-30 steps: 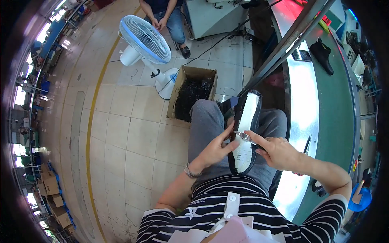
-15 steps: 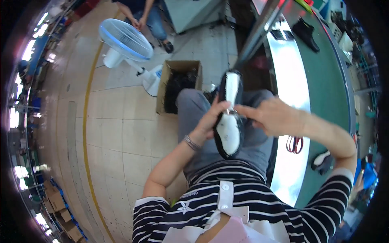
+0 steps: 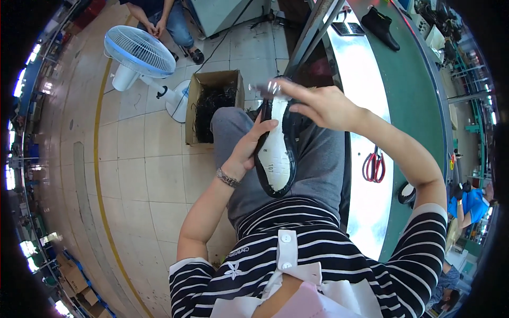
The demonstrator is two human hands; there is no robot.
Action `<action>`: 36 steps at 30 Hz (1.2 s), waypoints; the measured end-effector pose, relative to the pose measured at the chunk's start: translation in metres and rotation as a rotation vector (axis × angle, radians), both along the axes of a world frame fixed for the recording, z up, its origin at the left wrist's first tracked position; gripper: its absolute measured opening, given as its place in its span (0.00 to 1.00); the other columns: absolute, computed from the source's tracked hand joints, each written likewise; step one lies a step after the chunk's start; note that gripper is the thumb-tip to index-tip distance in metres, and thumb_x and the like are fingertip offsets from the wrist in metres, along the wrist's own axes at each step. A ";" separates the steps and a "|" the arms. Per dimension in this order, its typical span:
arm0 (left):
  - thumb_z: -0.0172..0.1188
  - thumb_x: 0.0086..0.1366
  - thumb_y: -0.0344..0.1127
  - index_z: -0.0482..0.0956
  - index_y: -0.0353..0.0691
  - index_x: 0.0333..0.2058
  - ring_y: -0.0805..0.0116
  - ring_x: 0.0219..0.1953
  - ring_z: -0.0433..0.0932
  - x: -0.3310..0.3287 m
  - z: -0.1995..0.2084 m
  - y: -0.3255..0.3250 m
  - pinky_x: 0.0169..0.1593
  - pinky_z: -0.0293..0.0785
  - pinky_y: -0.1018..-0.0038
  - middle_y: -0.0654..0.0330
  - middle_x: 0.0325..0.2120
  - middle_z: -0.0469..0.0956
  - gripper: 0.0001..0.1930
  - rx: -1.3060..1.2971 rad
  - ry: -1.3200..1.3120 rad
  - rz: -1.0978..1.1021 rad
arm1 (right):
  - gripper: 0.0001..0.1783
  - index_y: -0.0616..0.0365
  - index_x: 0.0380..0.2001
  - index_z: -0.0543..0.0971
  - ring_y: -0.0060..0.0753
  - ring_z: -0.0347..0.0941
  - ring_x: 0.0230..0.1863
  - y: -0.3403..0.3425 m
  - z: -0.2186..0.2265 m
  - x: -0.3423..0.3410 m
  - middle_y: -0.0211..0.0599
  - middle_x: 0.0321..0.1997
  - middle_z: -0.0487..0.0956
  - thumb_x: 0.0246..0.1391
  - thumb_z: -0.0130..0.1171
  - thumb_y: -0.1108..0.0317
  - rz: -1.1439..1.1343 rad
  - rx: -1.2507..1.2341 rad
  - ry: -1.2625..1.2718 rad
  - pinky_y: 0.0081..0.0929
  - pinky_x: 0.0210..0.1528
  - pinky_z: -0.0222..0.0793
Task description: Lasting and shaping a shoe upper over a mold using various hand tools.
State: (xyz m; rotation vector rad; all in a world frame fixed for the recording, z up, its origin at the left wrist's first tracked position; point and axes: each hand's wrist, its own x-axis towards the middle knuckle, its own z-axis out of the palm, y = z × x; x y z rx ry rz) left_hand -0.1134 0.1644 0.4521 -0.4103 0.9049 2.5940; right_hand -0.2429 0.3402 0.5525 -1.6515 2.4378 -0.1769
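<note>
A black shoe (image 3: 277,153) lies sole up over my lap, its white bottom facing me and its black edge all round. My left hand (image 3: 248,144) is closed round the shoe's left side, the thumb across the narrow middle. Over the shoe's far end, my right hand (image 3: 330,107) has its index finger stretched along a small shiny metal tool (image 3: 266,88). Motion smears the tool, so its kind does not show. Red-handled scissors (image 3: 374,166) lie on the metal ledge (image 3: 366,212) to my right.
Beside the ledge runs a green conveyor belt (image 3: 411,106) with a black ankle boot (image 3: 380,29) and another shoe (image 3: 407,193). A phone-like dark object (image 3: 348,28) rests on the ledge. Left of my knees stand a cardboard box (image 3: 195,132) and a fan (image 3: 140,50). Another person's hands (image 3: 156,27) show beyond.
My right hand has gone from the shoe's middle to its far end with the metal tool. The shoe and my left hand sit slightly further left in view.
</note>
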 end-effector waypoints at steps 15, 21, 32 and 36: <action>0.66 0.57 0.35 0.53 0.50 0.66 0.71 0.46 0.74 0.003 0.005 -0.009 0.48 0.75 0.71 0.64 0.46 0.72 0.41 -0.092 -0.060 -0.050 | 0.38 0.33 0.71 0.46 0.42 0.71 0.16 -0.009 0.023 0.023 0.41 0.15 0.72 0.63 0.50 0.63 0.080 0.161 -0.020 0.37 0.20 0.65; 0.68 0.54 0.33 0.52 0.49 0.66 0.69 0.50 0.73 0.006 -0.002 -0.014 0.52 0.71 0.70 0.61 0.48 0.71 0.44 -0.121 0.002 -0.115 | 0.39 0.30 0.70 0.47 0.42 0.71 0.16 -0.010 0.025 0.033 0.40 0.15 0.74 0.61 0.52 0.65 0.122 0.207 0.012 0.38 0.20 0.66; 0.52 0.63 0.63 0.51 0.54 0.68 0.68 0.55 0.72 0.046 -0.030 0.006 0.57 0.70 0.69 0.59 0.57 0.69 0.40 0.149 0.022 0.050 | 0.44 0.30 0.71 0.45 0.26 0.65 0.10 0.021 0.037 0.051 0.34 0.16 0.73 0.59 0.54 0.70 0.069 0.283 -0.159 0.26 0.14 0.58; 0.39 0.67 0.68 0.60 0.48 0.63 0.66 0.53 0.74 0.051 -0.031 0.030 0.55 0.73 0.67 0.57 0.55 0.71 0.37 0.324 -0.031 0.089 | 0.47 0.14 0.68 0.48 0.28 0.72 0.19 0.021 0.031 0.077 0.49 0.34 0.78 0.54 0.54 0.74 0.235 0.216 0.112 0.23 0.19 0.70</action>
